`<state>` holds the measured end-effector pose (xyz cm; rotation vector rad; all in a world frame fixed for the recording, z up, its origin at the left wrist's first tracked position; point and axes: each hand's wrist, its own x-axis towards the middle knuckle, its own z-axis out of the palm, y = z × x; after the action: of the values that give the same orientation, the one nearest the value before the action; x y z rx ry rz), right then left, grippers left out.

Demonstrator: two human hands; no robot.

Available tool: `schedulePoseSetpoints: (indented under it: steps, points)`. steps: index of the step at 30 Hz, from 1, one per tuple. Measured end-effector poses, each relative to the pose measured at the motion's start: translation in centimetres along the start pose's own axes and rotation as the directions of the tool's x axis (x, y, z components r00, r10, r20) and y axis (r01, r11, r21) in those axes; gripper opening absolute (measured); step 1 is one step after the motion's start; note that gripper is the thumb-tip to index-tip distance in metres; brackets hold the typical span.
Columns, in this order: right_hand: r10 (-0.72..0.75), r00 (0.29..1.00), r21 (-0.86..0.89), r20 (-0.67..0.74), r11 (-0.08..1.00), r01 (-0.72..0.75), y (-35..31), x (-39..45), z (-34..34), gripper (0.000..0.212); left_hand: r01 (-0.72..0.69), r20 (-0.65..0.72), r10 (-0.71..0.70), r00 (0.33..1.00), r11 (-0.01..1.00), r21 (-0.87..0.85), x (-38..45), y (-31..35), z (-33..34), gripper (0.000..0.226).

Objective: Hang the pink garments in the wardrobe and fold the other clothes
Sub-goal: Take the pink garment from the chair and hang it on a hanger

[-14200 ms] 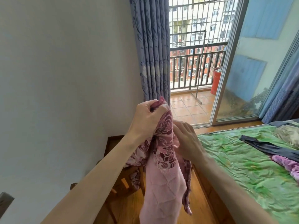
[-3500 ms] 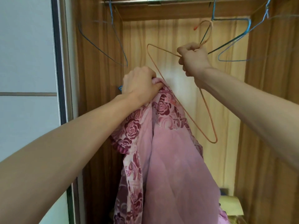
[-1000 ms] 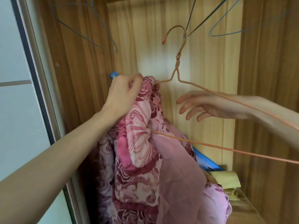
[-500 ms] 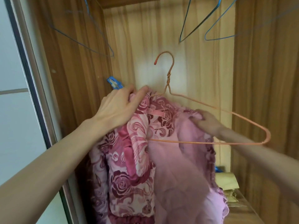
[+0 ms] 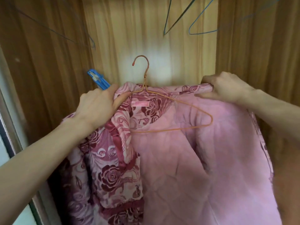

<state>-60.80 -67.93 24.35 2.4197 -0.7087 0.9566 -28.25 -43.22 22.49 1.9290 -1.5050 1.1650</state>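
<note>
A pink quilted garment [image 5: 175,159] with a dark rose pattern is held spread open inside the wooden wardrobe [image 5: 48,65], its plain pink lining facing me. An orange wire hanger [image 5: 172,117] lies inside it, hook sticking up above the collar and touching no rail. My left hand [image 5: 99,104] grips the collar's left side where the hanger's neck sits. My right hand [image 5: 227,88] grips the garment's upper right edge, pulling it out wide. The hanger's left arm is hidden under the fabric.
Blue wire hangers [image 5: 194,21] dangle at the top right, and another thin hanger [image 5: 65,34] hangs at the upper left. A blue clip [image 5: 97,80] shows behind my left hand. The sliding door frame [image 5: 9,143] runs down the left edge.
My right hand has moved up and right, now gripping the garment's upper edge and spreading it wide. The hanger sits deeper inside the garment. My left hand still holds the collar.
</note>
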Motion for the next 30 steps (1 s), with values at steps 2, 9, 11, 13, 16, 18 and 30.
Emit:
schedulePoseSetpoints:
  steps: [2, 9, 11, 13, 16, 18, 30]
  points:
    - [0.023, 0.99, 0.014, 0.139, 1.0, -0.025, -0.5, 0.2, -0.3, 0.068, 0.021, -0.026, -0.021, 0.999, 1.0, -0.013, -0.1, 0.0, 0.0, 0.066]
    - [0.1, 0.922, -0.179, 0.374, 0.983, -0.034, -1.5, -0.1, -0.2, 0.047, -0.089, -0.022, 0.093, 0.995, 0.988, 0.126, -0.8, 0.0, 0.5, 0.064]
    - [0.072, 0.934, -0.147, 0.349, 0.989, -0.021, -1.6, 0.1, -0.4, 0.038, -0.123, -0.017, 0.128, 0.992, 0.98, 0.155, -1.0, 0.2, 0.5, 0.061]
    - [0.059, 0.944, -0.136, 0.323, 0.991, -0.015, -1.8, 0.4, -0.5, 0.039, -0.131, -0.014, 0.135, 0.991, 0.977, 0.171, -1.1, 0.4, 0.3, 0.056]
    - [0.072, 0.948, -0.133, 0.31, 0.991, -0.031, -2.5, 0.9, -0.7, 0.039, -0.105, -0.028, 0.112, 0.993, 0.978, 0.181, -1.2, 0.4, 0.0, 0.047]
    - [0.077, 0.952, -0.161, 0.295, 0.987, -0.029, -3.0, 1.2, -0.9, 0.039, -0.083, -0.038, 0.092, 0.995, 0.979, 0.188, -1.2, 0.4, 0.0, 0.042]
    - [0.328, 0.924, 0.212, 0.197, 0.906, -0.367, -6.0, 2.5, -2.9, 0.035, 0.036, -0.136, -0.013, 0.991, 0.985, 0.17, -1.2, 1.2, -0.4, 0.046]
